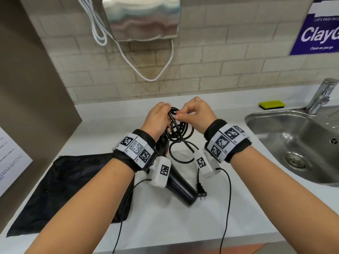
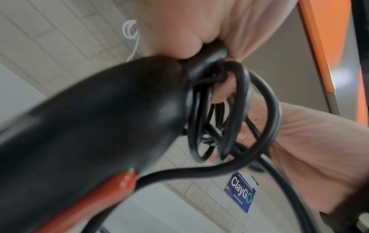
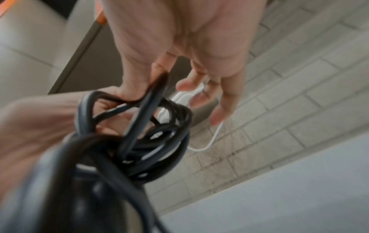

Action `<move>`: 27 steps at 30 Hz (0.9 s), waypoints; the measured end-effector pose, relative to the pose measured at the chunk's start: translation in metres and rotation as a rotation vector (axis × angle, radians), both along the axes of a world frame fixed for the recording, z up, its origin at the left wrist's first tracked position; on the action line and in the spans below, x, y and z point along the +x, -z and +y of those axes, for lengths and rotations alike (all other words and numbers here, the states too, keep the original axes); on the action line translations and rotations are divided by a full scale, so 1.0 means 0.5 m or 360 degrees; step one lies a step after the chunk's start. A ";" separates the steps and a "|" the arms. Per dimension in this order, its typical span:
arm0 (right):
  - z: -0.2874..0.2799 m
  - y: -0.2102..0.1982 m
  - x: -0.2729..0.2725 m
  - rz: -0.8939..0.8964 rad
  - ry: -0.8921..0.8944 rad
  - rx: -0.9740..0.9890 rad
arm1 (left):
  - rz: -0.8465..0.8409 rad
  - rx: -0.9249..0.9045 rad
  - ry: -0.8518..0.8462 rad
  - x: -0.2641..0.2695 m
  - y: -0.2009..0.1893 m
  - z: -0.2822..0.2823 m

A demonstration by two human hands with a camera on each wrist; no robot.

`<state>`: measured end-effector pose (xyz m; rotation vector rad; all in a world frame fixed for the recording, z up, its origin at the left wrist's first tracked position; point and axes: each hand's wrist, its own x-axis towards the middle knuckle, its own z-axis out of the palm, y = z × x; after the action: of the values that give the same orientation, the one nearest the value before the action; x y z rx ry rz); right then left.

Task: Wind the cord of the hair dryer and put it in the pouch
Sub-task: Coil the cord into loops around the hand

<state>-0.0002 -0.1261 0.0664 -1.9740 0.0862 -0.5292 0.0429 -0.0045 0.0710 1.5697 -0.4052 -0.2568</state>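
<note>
My left hand (image 1: pixel 159 118) grips the handle end of the black hair dryer (image 1: pixel 180 187) together with several loops of its black cord (image 1: pixel 180 129). The dryer's barrel points down toward the counter's front. In the left wrist view the dryer (image 2: pixel 89 126) fills the frame, with cord loops (image 2: pixel 235 113) hanging off my fingers. My right hand (image 1: pixel 190 114) pinches a strand of the cord (image 3: pixel 151 100) between thumb and forefinger, right beside the left hand. The cord's plug (image 1: pixel 201 193) dangles near the nozzle. The black pouch (image 1: pixel 69 187) lies flat on the counter at the left, under my left forearm.
A steel sink (image 1: pixel 293 143) with a tap (image 1: pixel 322 96) is set into the white counter (image 1: pixel 165 226) at the right; a yellow sponge (image 1: pixel 272 104) lies behind it. A steel hand dryer (image 1: pixel 141 17) with white cables hangs on the tiled wall.
</note>
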 end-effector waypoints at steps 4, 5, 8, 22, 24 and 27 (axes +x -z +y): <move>-0.007 0.017 -0.009 0.0006 -0.0361 0.0441 | 0.0032 -0.0065 0.0082 -0.007 -0.008 0.000; -0.007 0.024 -0.009 0.0006 -0.0447 0.0519 | 0.0040 -0.0067 0.0117 -0.007 -0.010 0.000; 0.000 0.036 -0.004 -0.0047 -0.0418 0.0546 | 0.0060 -0.0067 0.0140 -0.006 -0.010 0.001; -0.020 0.037 0.001 -0.0190 -0.0263 0.0256 | 0.0090 -0.0173 -0.0019 0.004 0.000 -0.016; -0.029 0.031 -0.001 -0.0091 -0.0349 0.0446 | 0.0092 -0.0170 -0.0017 0.004 0.000 -0.018; -0.036 0.030 0.010 -0.0015 -0.0372 0.0446 | 0.0068 -0.0108 -0.0002 0.007 0.000 -0.020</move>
<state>0.0045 -0.1441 0.0512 -1.6808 -0.0727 -0.3525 0.0462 -0.0145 0.0711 1.4957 -0.3762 -0.2728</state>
